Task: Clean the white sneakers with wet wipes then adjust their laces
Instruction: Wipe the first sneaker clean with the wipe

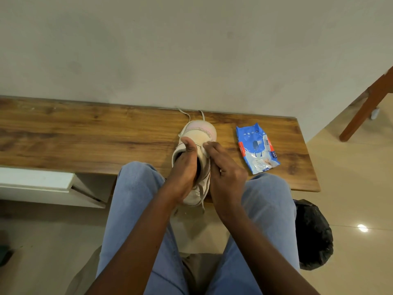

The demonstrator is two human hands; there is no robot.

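On the wooden bench (85,135), just past frame centre, sat one white sneaker (198,136), its pink-trimmed heel toward 12 o'clock by the wall (191,50) and its toe toward 6 o'clock, hanging over the bench's near edge. L hand (184,173) gripped it: fingers tucked down inside the opening, thumb (188,144) pressed up over the collar at approx 11 o'clock of the shoe. R hand (225,177) lay against the shoe's 3 o'clock side w/ fingers curled, pinching a small white wet wipe (205,144) onto the upper near the heel; only a scrap of wipe showed. Laces (201,194) dangled loose off the toe end btwn the hands. Two more lace ends (184,112) lay on the bench at 12 o'clock of the heel; couldn't tell which shoe they belonged to. A blue wipes pack (257,147) lay flat on the bench at 3 o'clock of the sneaker, near but apart. Knees in blue jeans (131,199) framed both forearms. A black bin bag (312,235) stood on the tiled floor (350,177) at 4 o'clock, a wooden furniture leg (365,107) at 2 o'clock, and a white drawer unit (36,182) under the bench at 8 o'clock.
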